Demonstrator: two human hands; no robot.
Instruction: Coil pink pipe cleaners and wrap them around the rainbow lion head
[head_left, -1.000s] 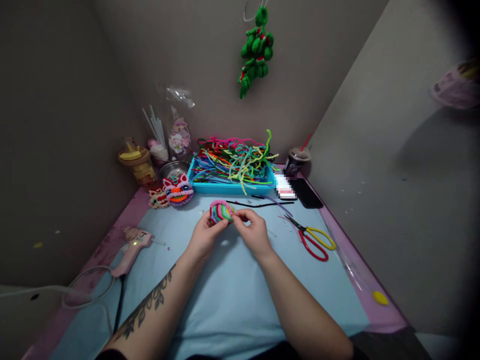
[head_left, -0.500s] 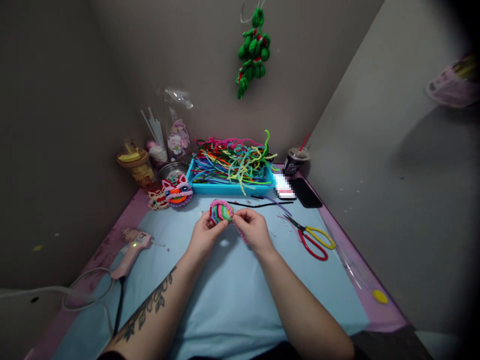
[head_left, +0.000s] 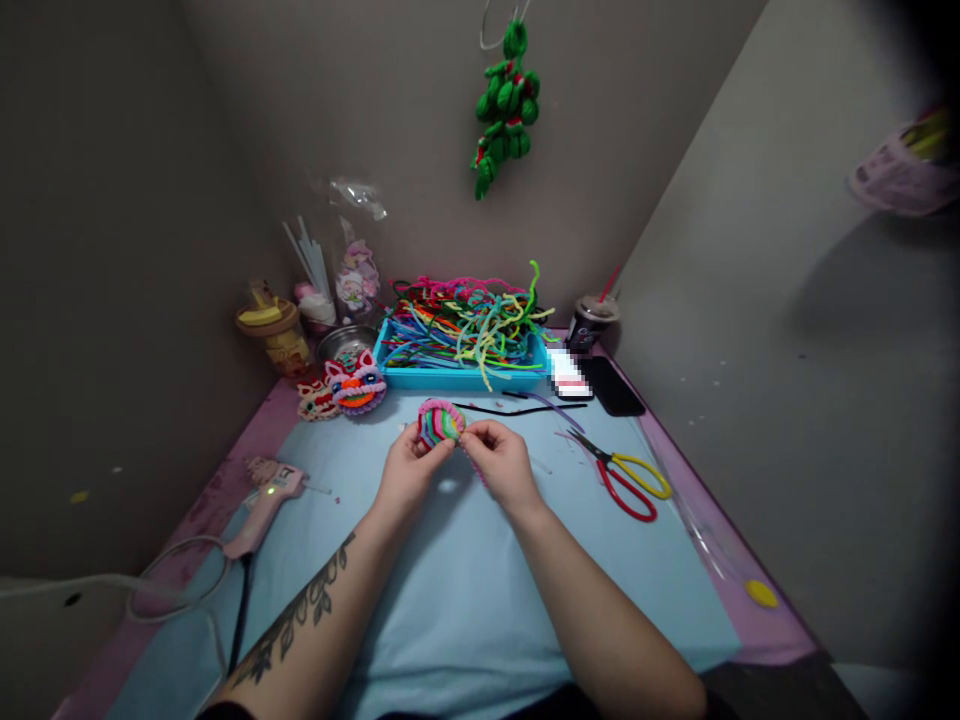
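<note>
We hold the roundish striped piece (head_left: 439, 424) over the middle of the bench (head_left: 450, 585), the left hand (head_left: 407, 466) clasping its left side, the right hand (head_left: 504, 464) pinching a pink strand (head_left: 475, 468) (partly hidden) that slants near and right from the piece's right edge.

A: Checked back wall?
B: Yes. Noted a green cluster (head_left: 508, 100) with red bits, hanging.
A: Back right?
B: Logged a dark drink cup (head_left: 587, 330), upright, with red straw (head_left: 610, 284); in front, a black phone (head_left: 616, 387).
A: Back left?
B: Recorded a tan tub (head_left: 285, 342), near a clear bag (head_left: 360, 198) with pink cutouts (head_left: 358, 285).
A: Near right?
B: Found a yellow disc (head_left: 761, 593) on the table (head_left: 757, 637).
</note>
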